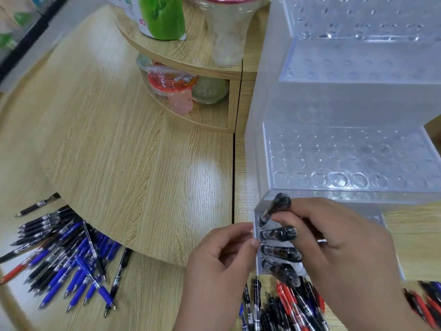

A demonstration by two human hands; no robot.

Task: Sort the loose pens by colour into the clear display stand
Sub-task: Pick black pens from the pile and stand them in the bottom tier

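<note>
Right hand (338, 244) pinches a black pen (278, 206) at the left corner of the clear stand (346, 158), lowest tier. Three standing pens (280, 253) line that tier's left edge. Left hand (222, 261), fingers curled, is beside the edge, its grasp unclear. Loose pens (66, 259) crowd the counter (148, 295).

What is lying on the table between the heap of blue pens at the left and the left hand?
In the head view, one black pen lies there alone; the rest of the stretch to the left hand is bare wooden table.
</note>
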